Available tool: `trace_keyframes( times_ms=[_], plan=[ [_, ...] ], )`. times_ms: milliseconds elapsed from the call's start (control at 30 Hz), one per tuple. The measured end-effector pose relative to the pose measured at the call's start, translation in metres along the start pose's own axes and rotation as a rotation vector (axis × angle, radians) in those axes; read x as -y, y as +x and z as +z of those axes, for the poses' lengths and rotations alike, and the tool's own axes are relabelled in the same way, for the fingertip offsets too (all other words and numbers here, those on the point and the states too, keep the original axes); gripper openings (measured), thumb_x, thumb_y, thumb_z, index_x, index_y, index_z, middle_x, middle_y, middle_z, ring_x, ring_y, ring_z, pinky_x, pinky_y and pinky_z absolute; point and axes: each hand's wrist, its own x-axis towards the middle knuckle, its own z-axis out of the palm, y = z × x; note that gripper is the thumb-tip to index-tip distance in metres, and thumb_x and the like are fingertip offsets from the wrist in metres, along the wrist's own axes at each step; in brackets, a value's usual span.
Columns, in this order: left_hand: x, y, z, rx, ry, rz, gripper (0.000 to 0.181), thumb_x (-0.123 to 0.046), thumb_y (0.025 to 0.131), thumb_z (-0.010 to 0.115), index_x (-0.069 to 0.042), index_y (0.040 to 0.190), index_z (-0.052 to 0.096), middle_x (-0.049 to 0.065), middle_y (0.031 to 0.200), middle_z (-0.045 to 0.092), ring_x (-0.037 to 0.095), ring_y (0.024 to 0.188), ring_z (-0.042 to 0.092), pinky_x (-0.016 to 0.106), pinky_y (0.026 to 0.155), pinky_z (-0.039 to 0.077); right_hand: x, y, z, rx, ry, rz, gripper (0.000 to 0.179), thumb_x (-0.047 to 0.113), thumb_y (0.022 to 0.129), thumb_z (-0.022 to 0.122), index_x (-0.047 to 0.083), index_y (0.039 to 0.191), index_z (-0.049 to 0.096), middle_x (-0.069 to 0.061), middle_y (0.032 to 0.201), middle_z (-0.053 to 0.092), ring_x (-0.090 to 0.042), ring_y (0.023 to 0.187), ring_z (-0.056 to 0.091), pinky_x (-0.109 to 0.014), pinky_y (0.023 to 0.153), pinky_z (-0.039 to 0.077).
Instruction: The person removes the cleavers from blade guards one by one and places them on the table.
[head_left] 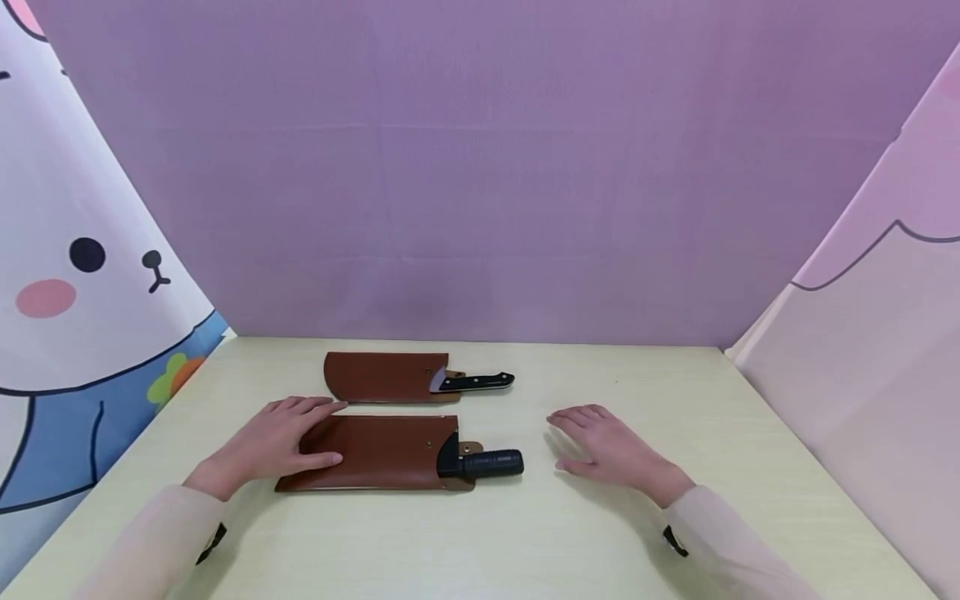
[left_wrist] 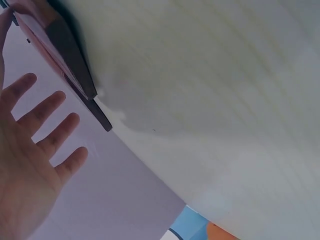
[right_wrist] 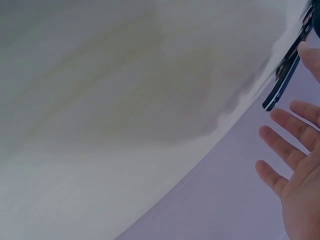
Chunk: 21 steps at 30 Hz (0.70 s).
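Observation:
Two knives lie in brown leather sheaths, one behind the other, handles pointing right. The near knife has a thick ridged black handle (head_left: 491,463), and its sheath (head_left: 386,450) is the longer one. Behind it, the far knife has a slimmer black riveted handle (head_left: 480,382) in a round-ended sheath (head_left: 382,377). The left hand (head_left: 273,442), fingers spread, is at the left end of the near sheath, its thumb overlapping the leather in the head view; contact cannot be told. Holding nothing, the right hand (head_left: 611,450) hovers right of the near handle, fingers extended. Both blades are mostly hidden inside the leather.
A pale wood-grain table (head_left: 450,542) carries the sheathed knives. A purple cloth backdrop (head_left: 480,167) rises at its rear edge. Printed cartoon panels stand at the left (head_left: 90,333) and right (head_left: 877,358) sides.

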Motion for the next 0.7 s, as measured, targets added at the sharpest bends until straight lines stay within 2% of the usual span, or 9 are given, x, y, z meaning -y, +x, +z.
trace_keyframes(
  times_ms=[333,567,700],
  plan=[
    [-0.003,0.006,0.004,0.034,-0.049,0.038,0.076,-0.069,0.073,0.055,-0.020,0.131,0.051,0.006,0.127,0.054,0.030,0.114,0.050,0.053,0.092,0.038,0.013,0.015,0.002,0.055,0.071,-0.016,0.063,0.050,0.082,0.059,0.011,0.130,0.049,-0.003,0.128,0.054,-0.022,0.119,0.049,-0.042,0.101,0.036],
    [-0.008,0.009,0.007,0.110,-0.079,0.043,0.078,-0.073,0.072,0.053,-0.024,0.132,0.048,0.005,0.130,0.051,0.032,0.117,0.048,0.055,0.094,0.036,0.023,0.023,0.002,0.064,0.086,-0.055,0.061,0.051,0.082,0.059,0.014,0.129,0.050,0.000,0.126,0.055,-0.019,0.117,0.050,-0.040,0.100,0.037],
    [-0.011,0.011,0.007,0.130,-0.089,0.050,0.080,-0.074,0.071,0.053,-0.024,0.134,0.046,0.005,0.132,0.050,0.032,0.118,0.047,0.056,0.094,0.036,0.029,0.027,0.003,0.079,0.096,-0.075,0.059,0.051,0.082,0.059,0.015,0.129,0.050,0.001,0.125,0.055,-0.017,0.117,0.050,-0.039,0.099,0.038]
  ],
)
